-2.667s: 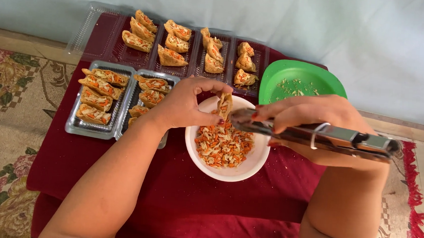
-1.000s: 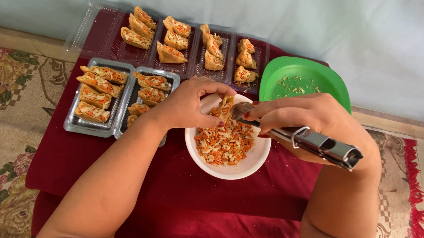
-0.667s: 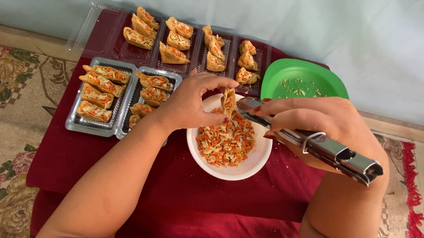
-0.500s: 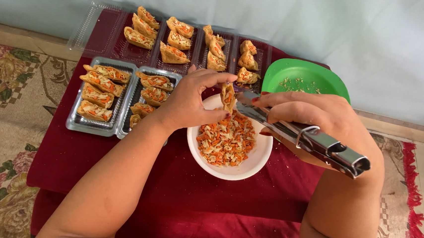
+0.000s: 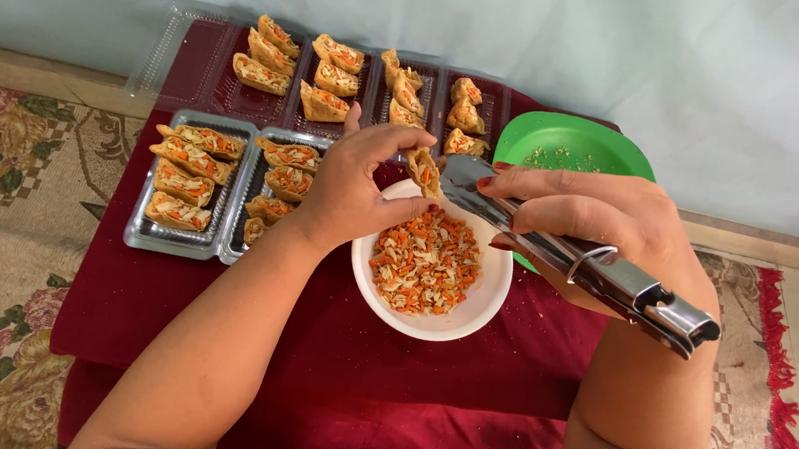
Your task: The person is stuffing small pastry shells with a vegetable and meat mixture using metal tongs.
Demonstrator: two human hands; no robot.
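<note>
Pastry pocket (image 5: pixel 425 172), a small golden-brown fried shell with an open mouth showing orange and pale shreds, is pinched between the thumb and fingers of the left hand (image 5: pixel 364 189) just above the far rim of a white bowl (image 5: pixel 430 322). The bowl, near the front middle of a low table under a dark red cloth (image 5: pixel 315 359), holds a loose mix of chopped carrot and pale vegetable strips. The right hand (image 5: pixel 597 220) is wrapped tight around a pair of metal tongs (image 5: pixel 584 261), whose closed tips meet the pocket's open side while the handle end with its sliding ring juts toward the right foreground. The pocket stands nearly upright, its long axis running top to bottom with a slight lean, its mouth turned toward the tongs. Bare cloth lies in front of the bowl as far as the table's near edge, with a patterned carpet (image 5: pixel 6 225) to the left and a red fringe on the floor to the right. Left of the bowl, behind the left wrist, sit two clear plastic trays (image 5: pixel 150 238) of filled pockets laid in rows. Farther back, a longer clear tray (image 5: pixel 186 60) holds four more groups against a pale wall, and a green plate (image 5: pixel 569 144) scattered with crumbs lies behind the right hand.
</note>
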